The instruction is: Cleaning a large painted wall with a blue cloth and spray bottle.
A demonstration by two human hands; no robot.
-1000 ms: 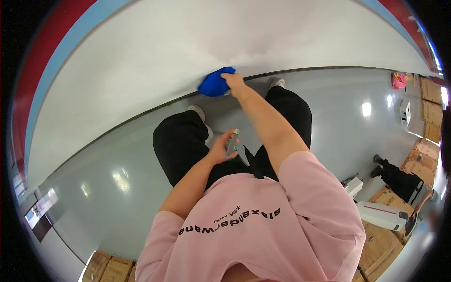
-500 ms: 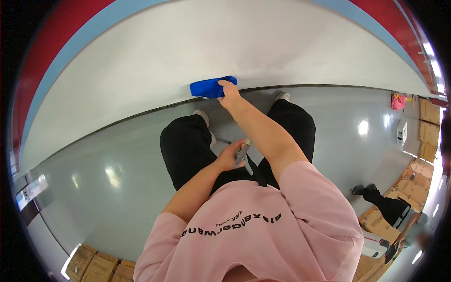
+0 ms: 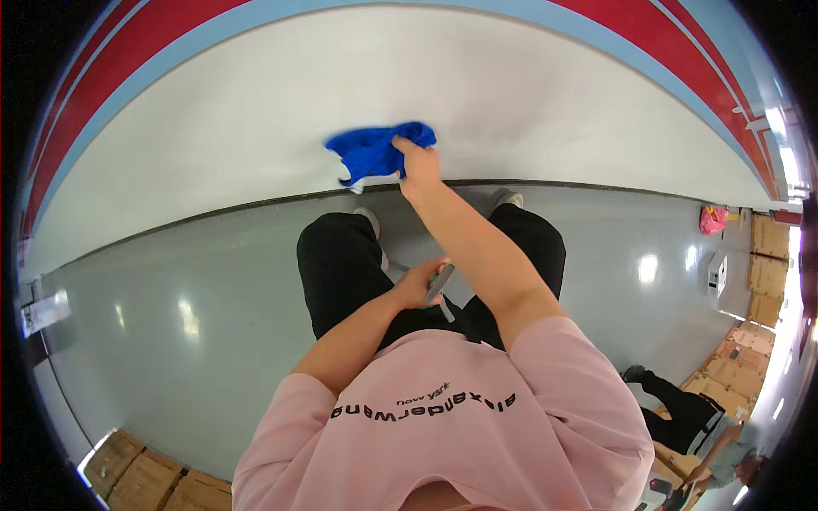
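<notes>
In the head view, the right hand [image 3: 419, 168] is reaching forward, and its fingers are pinching the right part of the creased bright-blue fabric cloth [image 3: 365, 148]. Because they are gripping only this part, the rest is hanging loosely to the left of the fingers, in front of the smooth white panel [image 3: 528, 111]; how much is touching it, I cannot tell. The left hand [image 3: 414, 286] is staying out of its way, nearer to the body, its fingers curling around the slim grey object [image 3: 440, 285] and holding it slanted. If this is a container, its contents are not showing. Far to the right of the fingers, the bright-pink bag [image 3: 713, 220] is hiding its contents. Behind the fingers, the brown wooden crates [image 3: 146, 485] are not showing what is inside.
</notes>
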